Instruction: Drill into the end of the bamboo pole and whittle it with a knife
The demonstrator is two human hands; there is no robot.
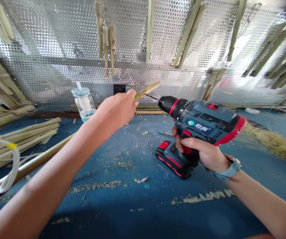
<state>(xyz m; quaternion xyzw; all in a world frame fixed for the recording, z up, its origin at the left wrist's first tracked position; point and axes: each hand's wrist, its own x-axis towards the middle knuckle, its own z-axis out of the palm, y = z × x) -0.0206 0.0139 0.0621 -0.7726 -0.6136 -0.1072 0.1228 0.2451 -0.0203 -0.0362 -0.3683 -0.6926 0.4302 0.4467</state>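
Note:
My left hand [116, 109] is closed round a thin bamboo strip [148, 90], which sticks out to the upper right of my fist. My right hand [202, 151] grips the handle of a blue and red cordless drill [202, 124], held level above the blue table [133, 199]. The drill's thin bit [152, 97] points left and touches the strip just past my fingers. A pale blue watch sits on my right wrist.
Bamboo strips [21, 136] and a long bamboo pole lie at the left with a white tube loop. A clear jar [84, 103] with a blue lid stands at the back. Shavings litter the table; more strips hang on the perforated metal wall [170, 76].

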